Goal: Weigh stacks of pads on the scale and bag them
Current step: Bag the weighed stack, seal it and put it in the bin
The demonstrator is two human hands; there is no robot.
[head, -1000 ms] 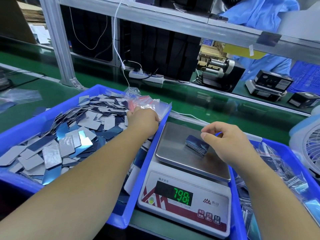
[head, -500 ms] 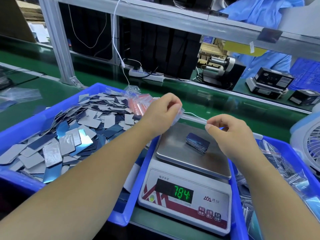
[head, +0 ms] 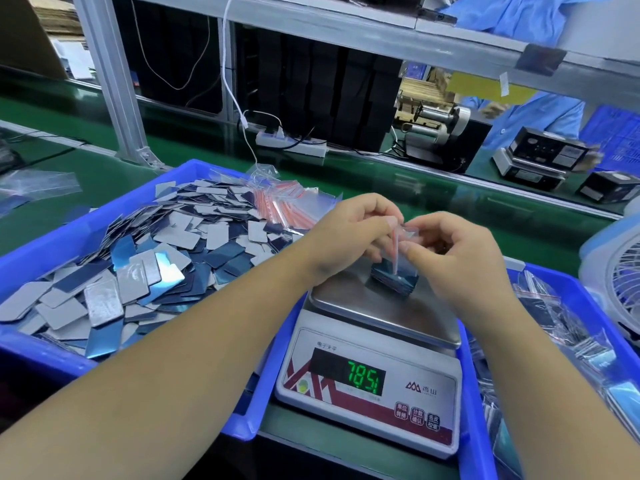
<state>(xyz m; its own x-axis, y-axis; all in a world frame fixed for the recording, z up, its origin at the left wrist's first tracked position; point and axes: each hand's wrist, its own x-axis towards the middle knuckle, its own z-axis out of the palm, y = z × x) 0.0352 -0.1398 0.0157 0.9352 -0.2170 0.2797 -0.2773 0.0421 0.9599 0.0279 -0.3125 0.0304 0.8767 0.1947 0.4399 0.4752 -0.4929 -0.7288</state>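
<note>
right now both hands are up over the scale (head: pixel 370 358), close together. the left hand (head: pixel 349 233) and the right hand (head: pixel 460 258) each pinch the top of one small clear bag (head: pixel 401 244) with a thin red strip on it. the fingers of both hands are curled round the bag's top edge, one hand on each side. i cannot tell if the bag's mouth is pulled apart or flat.

just under the bag sits a little stack of pads (head: pixel 394 280), dark blue and shiny. it rests on the silver pan (head: pixel 363 303) of the scale, near the back part of the pan. the low end of the bag hangs right at the stack; i cannot tell if it touches. green numbers glow on the scale's front, and they look like 785, with one more mark after them that is hard to read.

to the left of the scale is a big blue bin (head: pixel 41 251) full of loose pads (head: pixel 145 258), some grey and some blue, all in a messy heap. at the far corner of that bin lies a pile of empty bags (head: pixel 284 202) with red strips. to the right of the scale is another blue bin (head: pixel 588 306) holding filled bags (head: pixel 554 327). a white fan (head: pixel 620 271) stands at the right edge. it all sits on a green bench (head: pixel 398 188).
</note>
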